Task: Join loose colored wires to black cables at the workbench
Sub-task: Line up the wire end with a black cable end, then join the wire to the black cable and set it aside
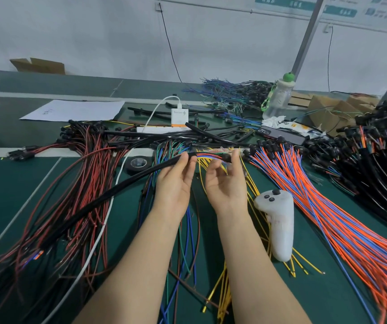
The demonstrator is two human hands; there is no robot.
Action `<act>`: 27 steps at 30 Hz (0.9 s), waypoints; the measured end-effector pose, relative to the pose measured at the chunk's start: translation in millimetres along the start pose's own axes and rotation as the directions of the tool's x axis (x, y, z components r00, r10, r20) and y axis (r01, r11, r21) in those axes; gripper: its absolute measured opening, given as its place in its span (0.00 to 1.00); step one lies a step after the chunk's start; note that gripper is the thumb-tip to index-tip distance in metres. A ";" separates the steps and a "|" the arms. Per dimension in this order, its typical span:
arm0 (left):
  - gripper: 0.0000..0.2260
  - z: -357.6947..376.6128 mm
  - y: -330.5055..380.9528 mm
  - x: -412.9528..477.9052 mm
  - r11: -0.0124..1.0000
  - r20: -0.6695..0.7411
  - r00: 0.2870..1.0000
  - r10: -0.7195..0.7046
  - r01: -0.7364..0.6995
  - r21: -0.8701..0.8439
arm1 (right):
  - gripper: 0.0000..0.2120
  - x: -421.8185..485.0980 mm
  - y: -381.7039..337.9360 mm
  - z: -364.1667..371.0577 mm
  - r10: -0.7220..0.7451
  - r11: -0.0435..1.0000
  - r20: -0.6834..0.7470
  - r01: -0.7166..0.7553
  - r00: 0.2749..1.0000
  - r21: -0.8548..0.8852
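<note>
Gripping one black cable (127,181) near its end, the left hand (175,183) has its fingers curled round it at frame centre. The right hand (226,185) pinches one black plug (227,158); colored wires (207,156) span between them. Around on the green worktop (12,183): one white controller (279,220) lower right, one tape roll (138,163) left, one bottle (279,97) and one charger (179,116) above.

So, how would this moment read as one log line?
left hand grips cable | right hand pinches plug | wires span between
</note>
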State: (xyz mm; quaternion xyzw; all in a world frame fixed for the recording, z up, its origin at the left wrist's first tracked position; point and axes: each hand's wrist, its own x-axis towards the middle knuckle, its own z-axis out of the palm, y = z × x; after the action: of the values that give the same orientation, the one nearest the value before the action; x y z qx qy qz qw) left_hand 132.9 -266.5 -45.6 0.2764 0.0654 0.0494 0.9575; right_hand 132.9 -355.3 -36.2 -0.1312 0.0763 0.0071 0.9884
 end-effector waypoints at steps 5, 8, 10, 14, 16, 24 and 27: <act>0.03 -1.8 -0.2 0.6 0.999 0.015 1.000 0.011 -0.012 0.042 | 0.07 3.5 -5.5 -0.9 -0.080 0.989 0.036 0.083 0.996 -0.121; 0.05 -1.3 -3.5 -0.5 0.988 0.074 0.997 0.033 -0.044 0.148 | 0.09 5.5 -3.4 0.3 -0.137 0.958 -0.004 0.131 0.991 -0.257; 0.06 -0.6 -5.0 -1.6 0.971 0.116 0.992 0.050 -0.075 0.226 | 0.12 5.1 0.1 1.1 -0.150 0.925 0.014 0.145 0.989 -0.351; 0.06 -1.2 -6.9 -2.3 0.939 0.108 0.993 0.050 -0.083 0.335 | 0.11 3.8 -0.7 0.5 -0.133 0.914 -0.036 0.109 0.990 -0.390; 0.04 -0.8 -7.2 -3.2 0.953 0.092 0.996 0.004 -0.031 0.300 | 0.11 3.9 -4.1 1.5 -0.111 0.950 -0.095 0.077 0.989 -0.302; 0.08 -3.1 11.1 -0.8 1.000 0.138 0.990 0.005 -0.004 -0.004 | 0.11 7.0 -13.2 -0.3 -0.142 0.990 -0.189 0.140 0.972 -0.027; 0.08 -1.4 6.3 -1.6 0.989 0.155 0.986 0.060 -0.080 0.123 | 0.12 10.0 -12.0 -0.5 -0.209 0.965 -0.170 0.174 0.963 -0.198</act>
State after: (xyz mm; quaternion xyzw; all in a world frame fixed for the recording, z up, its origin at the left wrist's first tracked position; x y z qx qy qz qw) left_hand 130.7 -260.7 -43.2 0.3426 -0.0141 0.0576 0.9376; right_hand 143.1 -367.0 -35.1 -0.2274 0.1560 -0.0946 0.9566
